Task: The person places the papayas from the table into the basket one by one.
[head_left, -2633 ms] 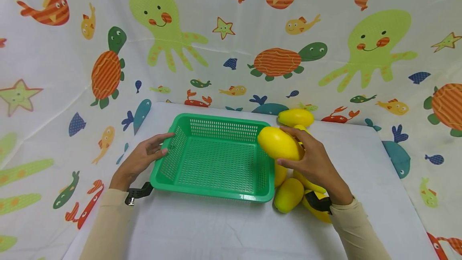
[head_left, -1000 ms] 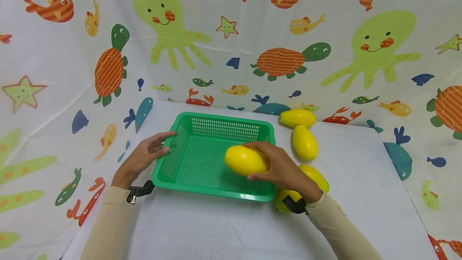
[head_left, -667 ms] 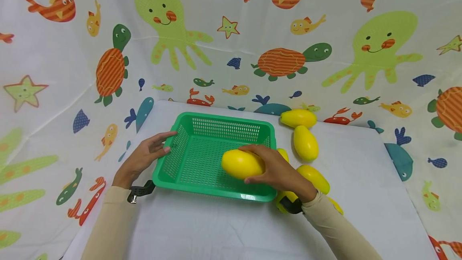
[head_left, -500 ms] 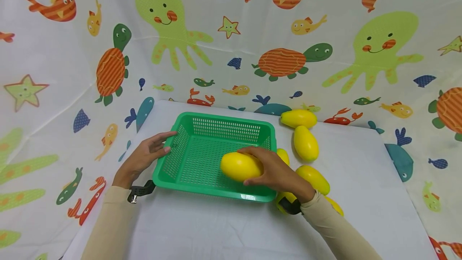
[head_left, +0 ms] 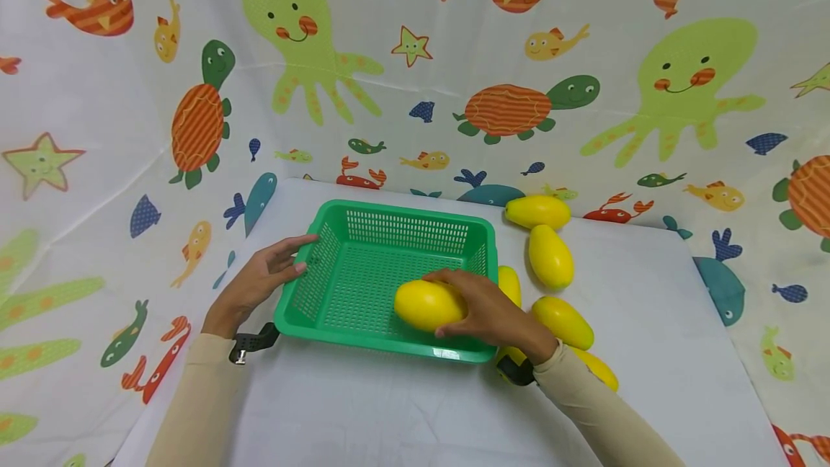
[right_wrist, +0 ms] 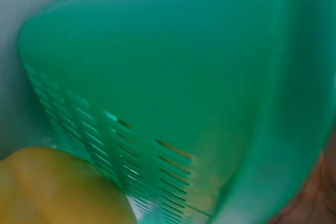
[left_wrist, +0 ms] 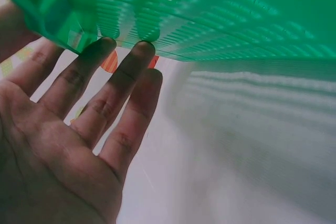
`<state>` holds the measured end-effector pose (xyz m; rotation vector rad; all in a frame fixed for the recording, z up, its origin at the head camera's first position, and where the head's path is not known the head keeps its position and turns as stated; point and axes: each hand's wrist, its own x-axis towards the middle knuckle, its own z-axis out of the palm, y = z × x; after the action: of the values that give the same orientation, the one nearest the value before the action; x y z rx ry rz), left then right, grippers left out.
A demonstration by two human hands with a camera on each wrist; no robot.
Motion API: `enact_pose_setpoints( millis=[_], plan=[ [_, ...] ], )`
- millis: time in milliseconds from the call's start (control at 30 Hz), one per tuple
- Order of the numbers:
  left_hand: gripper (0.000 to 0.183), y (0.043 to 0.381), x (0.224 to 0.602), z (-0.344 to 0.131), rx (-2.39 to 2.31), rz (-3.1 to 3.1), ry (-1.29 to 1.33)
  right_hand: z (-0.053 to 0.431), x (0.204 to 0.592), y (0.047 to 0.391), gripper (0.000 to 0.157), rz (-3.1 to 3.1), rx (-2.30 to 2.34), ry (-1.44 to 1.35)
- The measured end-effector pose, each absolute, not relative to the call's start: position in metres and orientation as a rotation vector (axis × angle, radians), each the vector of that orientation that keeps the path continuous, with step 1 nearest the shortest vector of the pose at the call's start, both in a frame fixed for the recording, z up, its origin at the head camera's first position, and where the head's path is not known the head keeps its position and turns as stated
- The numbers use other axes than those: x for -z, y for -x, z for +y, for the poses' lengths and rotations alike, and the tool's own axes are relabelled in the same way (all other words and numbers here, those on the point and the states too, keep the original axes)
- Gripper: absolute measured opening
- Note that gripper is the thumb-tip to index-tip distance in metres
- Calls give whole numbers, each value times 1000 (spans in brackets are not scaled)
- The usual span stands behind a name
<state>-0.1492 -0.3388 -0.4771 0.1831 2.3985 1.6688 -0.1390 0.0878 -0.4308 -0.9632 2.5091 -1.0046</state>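
My right hand (head_left: 489, 312) curls around a yellow mango (head_left: 424, 304), gripping it low inside the green basket (head_left: 382, 218), near the basket's front right corner. My left hand (head_left: 256, 283) lies open, its straight fingers (left_wrist: 118, 85) resting against the basket's left wall. The basket sits on a white table (head_left: 389, 409). Five more mangoes lie on the table to the right of the basket: one (head_left: 537, 211) near the back, one (head_left: 550, 256) just in front of it, one (head_left: 509, 283) touching the basket's wall, one (head_left: 563, 323) beside my wrist, and one (head_left: 596, 368) partly hidden under my sleeve. A sea-creature curtain (head_left: 415, 56) hangs behind.
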Motion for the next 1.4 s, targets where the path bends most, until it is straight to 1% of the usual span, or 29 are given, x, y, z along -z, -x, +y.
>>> enact_pose_setpoints(
  millis=[267, 800, 1400],
  plan=[
    [52, 150, 479, -340, -1669, 2398, -204, 86, 438, 141, 77, 2551, 931, 955],
    [52, 151, 479, -339, -1673, 2397, -197, 77, 439, 140, 76, 2614, 719, 942],
    [52, 152, 480, -340, -1666, 2402, -195, 71, 442, 137, 74, 2667, 525, 1008]
  ],
)
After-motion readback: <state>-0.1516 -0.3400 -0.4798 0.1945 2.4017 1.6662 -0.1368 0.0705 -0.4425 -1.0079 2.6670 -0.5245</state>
